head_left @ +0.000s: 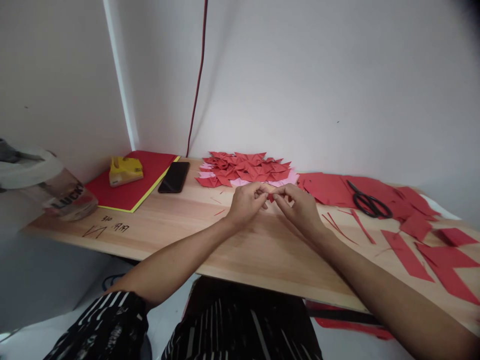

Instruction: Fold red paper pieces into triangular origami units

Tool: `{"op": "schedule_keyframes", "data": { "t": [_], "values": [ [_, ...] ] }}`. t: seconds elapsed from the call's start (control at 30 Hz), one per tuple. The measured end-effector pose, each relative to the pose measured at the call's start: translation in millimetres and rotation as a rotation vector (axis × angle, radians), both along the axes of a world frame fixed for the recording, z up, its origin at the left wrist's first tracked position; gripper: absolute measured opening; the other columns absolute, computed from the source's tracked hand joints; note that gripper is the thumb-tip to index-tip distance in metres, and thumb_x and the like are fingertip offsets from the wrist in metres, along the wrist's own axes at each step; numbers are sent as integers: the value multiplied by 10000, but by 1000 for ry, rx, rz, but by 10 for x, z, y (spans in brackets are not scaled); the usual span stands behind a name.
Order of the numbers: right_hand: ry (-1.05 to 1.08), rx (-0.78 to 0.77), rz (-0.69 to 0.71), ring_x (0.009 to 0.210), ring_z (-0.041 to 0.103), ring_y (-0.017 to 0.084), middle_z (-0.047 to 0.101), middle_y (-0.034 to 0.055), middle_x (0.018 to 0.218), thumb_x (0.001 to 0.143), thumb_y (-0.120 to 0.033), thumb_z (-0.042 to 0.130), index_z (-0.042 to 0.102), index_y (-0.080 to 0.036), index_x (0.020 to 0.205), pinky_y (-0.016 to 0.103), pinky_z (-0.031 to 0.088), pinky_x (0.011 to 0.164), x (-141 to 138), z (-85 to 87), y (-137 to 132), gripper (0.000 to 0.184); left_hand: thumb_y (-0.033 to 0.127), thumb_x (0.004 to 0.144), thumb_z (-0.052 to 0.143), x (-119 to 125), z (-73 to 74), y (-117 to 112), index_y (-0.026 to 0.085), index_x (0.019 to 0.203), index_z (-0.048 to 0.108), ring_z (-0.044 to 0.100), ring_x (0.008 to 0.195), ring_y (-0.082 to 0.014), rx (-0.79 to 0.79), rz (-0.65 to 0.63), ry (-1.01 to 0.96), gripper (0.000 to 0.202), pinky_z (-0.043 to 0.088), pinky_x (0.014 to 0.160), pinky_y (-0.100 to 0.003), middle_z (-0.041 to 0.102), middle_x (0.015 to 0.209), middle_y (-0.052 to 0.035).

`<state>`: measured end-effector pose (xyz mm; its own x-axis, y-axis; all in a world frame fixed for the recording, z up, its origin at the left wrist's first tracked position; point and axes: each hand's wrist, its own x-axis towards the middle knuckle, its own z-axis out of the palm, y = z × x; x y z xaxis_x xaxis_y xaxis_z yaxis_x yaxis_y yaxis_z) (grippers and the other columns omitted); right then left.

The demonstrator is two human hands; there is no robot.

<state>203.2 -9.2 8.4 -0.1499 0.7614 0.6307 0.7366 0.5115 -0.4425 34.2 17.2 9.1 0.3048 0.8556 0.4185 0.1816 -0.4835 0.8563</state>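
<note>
Between my hands, above the table's middle, is a small piece of red paper, mostly covered by the fingers. My left hand pinches it from the left with thumb and forefinger. From the right, my right hand grips it in the same way, fingertips nearly meeting. Its folds are too small and hidden to make out. Just beyond the hands lies a pile of folded red paper pieces, with some pink ones among them.
Black scissors rest on red paper sheets at the right, near cut strips. To the left are a black phone, a yellow tissue pack on a red folder, and a clear jug. A wall stands behind.
</note>
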Motion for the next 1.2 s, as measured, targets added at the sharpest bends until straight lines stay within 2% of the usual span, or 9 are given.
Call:
{"op": "schedule_keyframes", "data": {
  "t": [0.27,0.4,0.47,0.53,0.63,0.73,0.93,1.07,1.2],
  "values": [
    [56,-40,-12,615,559,140,663,9,732,887,-286,568,626,-204,824,267,428,573,21,-23,5,119,115,815,551,-6,12,-3,148,817,616,678,624,-115,-86,-41,-71,73,496,650,-204,670,641,10],
    [32,16,-27,693,606,163,683,23,790,899,-290,558,633,-206,852,287,449,631,53,-34,17,122,122,823,548,2,-11,43,152,858,563,672,603,-100,-177,-57,-119,48,476,604,-185,665,699,10],
    [-4,64,-37,761,628,180,696,34,837,910,-289,549,640,-206,881,310,449,694,77,-31,27,126,156,848,537,2,-23,69,148,860,551,665,584,-91,-255,-69,-123,21,453,562,-170,664,728,2],
    [-62,115,-40,799,631,194,705,39,855,919,-280,546,647,-207,889,333,427,739,98,-25,33,128,212,874,526,4,-41,91,133,820,568,664,580,-92,-324,-92,-106,104,435,524,-160,672,747,-22],
    [-171,171,-27,800,621,202,712,38,848,929,-259,540,650,-212,884,351,379,746,114,-15,30,128,249,892,503,20,-75,118,113,779,601,670,591,-106,-388,-133,-83,202,441,497,-164,691,791,-65],
    [-261,207,-1,782,617,190,723,34,875,946,-245,519,645,-215,900,349,355,736,113,-12,17,137,233,900,463,38,-94,135,101,818,620,676,605,-119,-456,-151,-83,222,476,500,-183,704,836,-96],
    [-343,264,20,754,621,169,743,36,921,961,-207,491,630,-211,914,341,363,777,96,-49,17,147,252,877,512,13,-24,116,94,848,658,678,640,-122,-499,-146,-78,217,487,505,-181,717,924,-116],
    [-370,265,52,791,634,167,743,35,955,968,-202,474,624,-214,924,337,362,797,88,-75,26,157,344,859,585,-16,-3,100,88,792,674,669,611,-113,-524,-152,-46,279,474,494,-167,722,864,-113],
    [-385,235,66,822,627,175,739,26,974,966,-204,464,631,-232,924,352,340,798,67,-77,7,174,321,876,575,-18,-39,108,78,743,671,645,533,-100,-538,-157,-38,293,452,468,-156,711,723,-95]
  ]
}}
